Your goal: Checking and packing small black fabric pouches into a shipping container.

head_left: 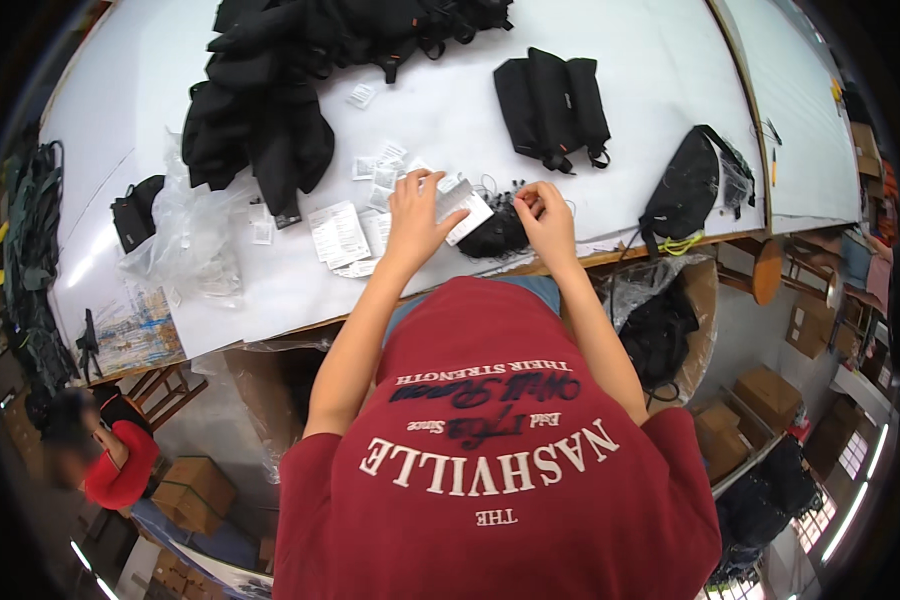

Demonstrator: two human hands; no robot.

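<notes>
Visible lettering: arched white capitals [487, 477] and dark flowing script [540, 388] on a deep-red, short-sleeved fabric shirt [500, 540]; fine dark print, too small to read, on flat white rectangular paper labels [338, 236]; an illegible pale mark on a black fabric pouch [555, 105].

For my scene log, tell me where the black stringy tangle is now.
In the head view, the black stringy tangle lies slightly right of centre on the white table, just left of the right hand.
</notes>
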